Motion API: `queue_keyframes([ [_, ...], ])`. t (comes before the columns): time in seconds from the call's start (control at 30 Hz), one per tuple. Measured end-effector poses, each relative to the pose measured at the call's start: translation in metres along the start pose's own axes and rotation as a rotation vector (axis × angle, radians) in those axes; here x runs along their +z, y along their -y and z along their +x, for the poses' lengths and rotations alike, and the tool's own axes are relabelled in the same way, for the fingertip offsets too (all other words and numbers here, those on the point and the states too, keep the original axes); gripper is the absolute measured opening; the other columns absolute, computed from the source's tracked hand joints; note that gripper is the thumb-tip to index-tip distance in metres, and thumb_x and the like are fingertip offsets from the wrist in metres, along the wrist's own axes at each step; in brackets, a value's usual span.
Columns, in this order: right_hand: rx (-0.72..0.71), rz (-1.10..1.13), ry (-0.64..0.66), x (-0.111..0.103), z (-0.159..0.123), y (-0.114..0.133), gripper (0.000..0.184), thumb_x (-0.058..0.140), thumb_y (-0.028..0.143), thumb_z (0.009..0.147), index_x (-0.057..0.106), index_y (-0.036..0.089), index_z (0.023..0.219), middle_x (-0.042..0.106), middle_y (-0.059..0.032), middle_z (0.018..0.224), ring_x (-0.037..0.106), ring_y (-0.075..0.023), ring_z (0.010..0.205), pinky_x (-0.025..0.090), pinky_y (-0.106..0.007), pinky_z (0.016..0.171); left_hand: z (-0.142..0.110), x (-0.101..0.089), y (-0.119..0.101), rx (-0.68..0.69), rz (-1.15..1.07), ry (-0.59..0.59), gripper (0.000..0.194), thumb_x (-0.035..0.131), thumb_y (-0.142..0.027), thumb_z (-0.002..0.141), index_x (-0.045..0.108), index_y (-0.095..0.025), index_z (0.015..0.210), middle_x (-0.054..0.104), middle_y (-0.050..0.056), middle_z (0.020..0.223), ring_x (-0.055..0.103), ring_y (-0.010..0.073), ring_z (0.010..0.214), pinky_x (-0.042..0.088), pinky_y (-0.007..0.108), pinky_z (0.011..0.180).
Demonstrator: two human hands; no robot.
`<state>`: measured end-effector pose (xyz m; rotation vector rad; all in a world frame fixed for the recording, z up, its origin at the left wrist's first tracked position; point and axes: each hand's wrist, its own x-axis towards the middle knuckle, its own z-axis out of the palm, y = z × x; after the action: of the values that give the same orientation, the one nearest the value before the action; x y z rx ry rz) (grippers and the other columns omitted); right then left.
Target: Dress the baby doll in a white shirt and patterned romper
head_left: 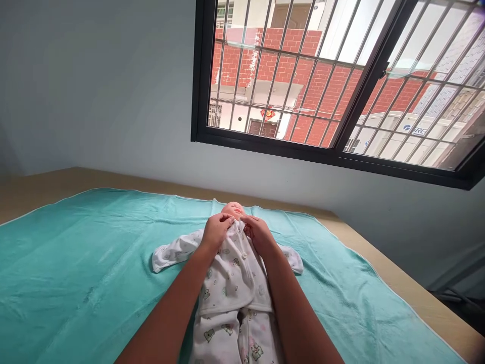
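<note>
A baby doll (234, 208) lies on its back on a teal towel (76, 263), head toward the wall. It wears a white printed baby garment (231, 283) with sleeves spread to both sides. My left hand (216, 230) pinches the garment's collar at the doll's neck, fingers closed on the cloth. My right hand (257, 232) grips the other side of the collar, fingers curled on the fabric. Both hands meet just below the doll's chin.
The towel covers a wooden platform (409, 288) that runs along a pale wall. A black-framed barred window (333, 86) sits above, with a red brick building outside. Cables lie on the floor at the far right (458, 298).
</note>
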<state>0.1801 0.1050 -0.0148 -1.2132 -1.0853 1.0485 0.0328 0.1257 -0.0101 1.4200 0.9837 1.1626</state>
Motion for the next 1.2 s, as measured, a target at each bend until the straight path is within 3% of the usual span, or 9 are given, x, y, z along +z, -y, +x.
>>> queue_keyframes([
  [0.23,0.043,0.190,0.083,-0.002,-0.002,-0.001,0.034,0.083,0.040,0.063,0.067,0.014,0.079,0.053,0.0030,0.062,0.042,-0.0062,0.053,0.036,-0.019,0.049,-0.001,-0.003,-0.002,-0.077,-0.126,0.077,0.020,0.067,-0.031,0.072,0.071,-0.014,0.081,0.073,0.008,0.085,0.064,0.0191,0.081,0.048,0.030,0.079],
  [0.37,0.092,0.197,0.091,-0.001,-0.002,0.001,0.029,0.084,0.033,0.065,0.071,0.011,0.079,0.052,0.0030,0.057,0.043,-0.0050,0.051,0.034,-0.016,0.045,-0.001,0.000,-0.002,-0.083,-0.118,0.011,0.013,0.068,-0.024,0.073,0.065,-0.015,0.082,0.071,0.006,0.085,0.064,0.0179,0.083,0.047,0.029,0.080],
  [0.63,0.157,0.267,0.134,-0.007,-0.002,0.003,0.020,0.079,0.028,0.070,0.065,0.014,0.072,0.054,0.0016,0.060,0.048,-0.0056,0.051,0.043,-0.015,0.045,-0.005,0.001,-0.006,-0.121,-0.161,-0.004,0.009,0.065,-0.021,0.079,0.059,-0.017,0.084,0.069,0.004,0.087,0.064,0.0169,0.083,0.048,0.029,0.077],
  [0.83,0.151,0.216,0.168,-0.007,0.000,0.001,0.025,0.083,0.024,0.064,0.068,0.014,0.081,0.058,0.0018,0.066,0.049,-0.0037,0.053,0.044,-0.013,0.049,-0.001,0.003,0.003,-0.035,-0.097,-0.008,0.006,0.064,-0.022,0.080,0.061,-0.018,0.079,0.067,0.002,0.083,0.062,0.0169,0.083,0.046,0.028,0.077],
  [1.07,0.163,0.084,0.172,-0.008,0.001,0.000,0.029,0.085,0.033,0.065,0.069,0.015,0.080,0.055,0.0039,0.061,0.044,-0.0042,0.051,0.035,-0.016,0.045,-0.001,0.002,0.005,-0.049,-0.075,0.009,0.003,0.059,-0.021,0.082,0.060,-0.019,0.080,0.068,0.003,0.088,0.063,0.0185,0.089,0.046,0.029,0.079],
  [1.2,0.075,-0.082,0.141,-0.003,0.000,0.001,0.030,0.084,0.035,0.064,0.070,0.016,0.082,0.054,0.0047,0.059,0.040,-0.0060,0.051,0.029,-0.020,0.045,-0.003,0.004,0.003,-0.037,-0.055,-0.016,0.012,0.065,-0.028,0.080,0.060,-0.019,0.087,0.069,0.005,0.095,0.064,0.0209,0.092,0.047,0.030,0.081],
])
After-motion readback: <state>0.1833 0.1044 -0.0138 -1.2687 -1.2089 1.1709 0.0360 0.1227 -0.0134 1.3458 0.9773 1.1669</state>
